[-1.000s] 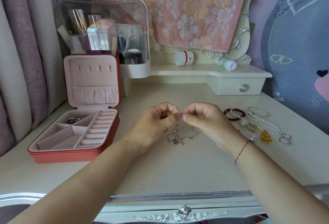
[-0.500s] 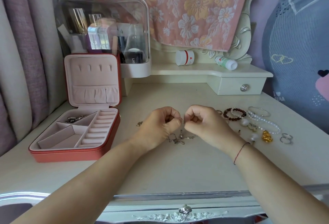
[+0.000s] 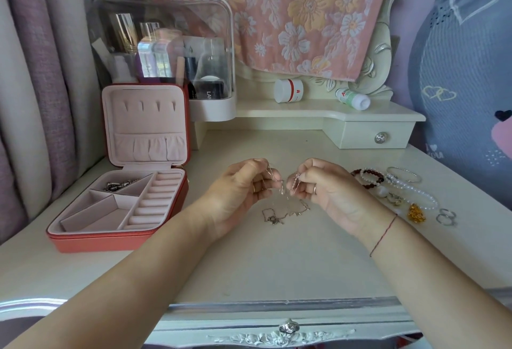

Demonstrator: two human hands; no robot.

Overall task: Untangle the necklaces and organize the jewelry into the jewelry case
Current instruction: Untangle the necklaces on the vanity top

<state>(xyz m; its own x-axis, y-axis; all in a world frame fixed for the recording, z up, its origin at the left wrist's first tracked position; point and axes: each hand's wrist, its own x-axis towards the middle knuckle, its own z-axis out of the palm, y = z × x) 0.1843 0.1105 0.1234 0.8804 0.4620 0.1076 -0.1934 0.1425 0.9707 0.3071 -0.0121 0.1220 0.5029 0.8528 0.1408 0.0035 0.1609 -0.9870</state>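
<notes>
— What do we see here?
— Our left hand and right hand each pinch the thin necklaces, whose tangled end lies on the table.
— And the jewelry case?
— Open, at our left.

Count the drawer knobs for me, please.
2. One silver knob is on the small drawer under the back shelf; the other knob is on the front drawer at the near edge. Others may be out of view.
</notes>
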